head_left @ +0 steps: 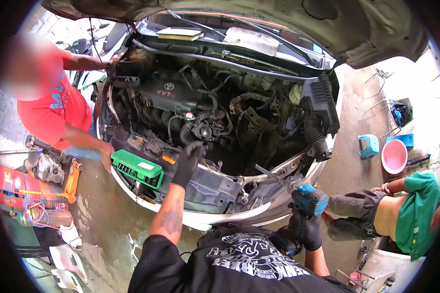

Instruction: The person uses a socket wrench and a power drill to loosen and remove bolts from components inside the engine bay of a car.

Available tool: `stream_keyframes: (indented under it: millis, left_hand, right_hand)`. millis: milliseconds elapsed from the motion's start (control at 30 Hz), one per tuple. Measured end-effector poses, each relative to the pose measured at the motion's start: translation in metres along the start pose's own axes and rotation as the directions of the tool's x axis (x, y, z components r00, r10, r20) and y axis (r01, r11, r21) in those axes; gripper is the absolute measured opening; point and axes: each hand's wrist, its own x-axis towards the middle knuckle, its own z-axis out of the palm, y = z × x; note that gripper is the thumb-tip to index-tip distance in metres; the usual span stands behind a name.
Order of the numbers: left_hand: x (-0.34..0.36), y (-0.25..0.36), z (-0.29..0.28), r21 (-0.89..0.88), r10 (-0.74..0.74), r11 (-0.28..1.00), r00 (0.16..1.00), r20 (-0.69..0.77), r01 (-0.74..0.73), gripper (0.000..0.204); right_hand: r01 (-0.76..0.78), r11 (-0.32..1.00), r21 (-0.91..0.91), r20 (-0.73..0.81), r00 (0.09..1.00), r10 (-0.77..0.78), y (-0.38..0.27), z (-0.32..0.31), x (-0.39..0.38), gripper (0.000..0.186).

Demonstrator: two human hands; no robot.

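Head view, with clock positions read from the middle of the picture: the open engine bay is spread across the centre, and a blue and black power tool (309,198) is held at 4 o'clock! It is grasped from below by the gloved fingers of the right hand (310,232), wrapped around its grip. A slim grey bar (269,172) is seen beyond it, angled toward 10 o'clock; whether it is fitted to the tool cannot be told.

Near the centre, toward 8 o'clock, the gloved left hand (191,155) is held over the front edge of the bay. Are its fingers clenched or released? That cannot be told from this angle.

Farther out, between 8 and 9 o'clock, a green case (137,168) is perched on the car's front edge, with a co-worker's hand (105,155) placed just beside its end. At about 10:30 the black engine cover (168,93) is seen, and at 4 o'clock, near the rim, a person in a green shirt (418,215) is placed.

And the dangers? The case could be knocked off its sloping perch by a stray elbow or a nudge from the co-worker. A small part could be lost among the hoses if the left grip were loosened. If the tool were triggered off-line, a fastener could be rounded, or the glove snagged.
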Motion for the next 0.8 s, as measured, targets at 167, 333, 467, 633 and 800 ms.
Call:
stream_keyframes:
  millis: [167, 333, 467, 633, 800]
  left_hand:
    - [0.122, 0.033, 0.014, 0.628, 0.491, 0.644, 0.866, 0.099, -0.437, 0.021]
    - [0.266, 0.084, 0.043, 0.854, 0.520, 0.356, 0.840, 0.155, -0.379, 0.031]
    - [0.368, 0.126, 0.064, 0.870, 0.515, 0.284, 0.829, 0.217, -0.404, 0.033]
    - [0.425, 0.123, 0.040, 0.925, 0.405, 0.224, 0.893, 0.198, -0.306, 0.034]
    - [0.271, 0.025, 0.054, 0.696, 0.551, 0.587, 0.834, 0.032, -0.414, 0.036]
  right_hand:
    - [-0.152, 0.984, 0.096, -0.079, 0.984, 0.160, -0.005, 0.001, 0.022, 0.042]
    - [-0.010, 0.993, -0.119, -0.094, 0.996, -0.001, -0.019, 0.007, 0.047, 0.044]
    - [0.015, 0.993, -0.117, -0.102, 0.994, -0.027, -0.019, 0.015, 0.069, 0.048]
    - [-0.016, 0.988, -0.151, -0.073, 0.997, 0.005, -0.018, 0.020, 0.091, 0.052]
    - [-0.010, 0.975, -0.221, -0.076, 0.997, -0.007, -0.027, 0.027, 0.107, 0.051]
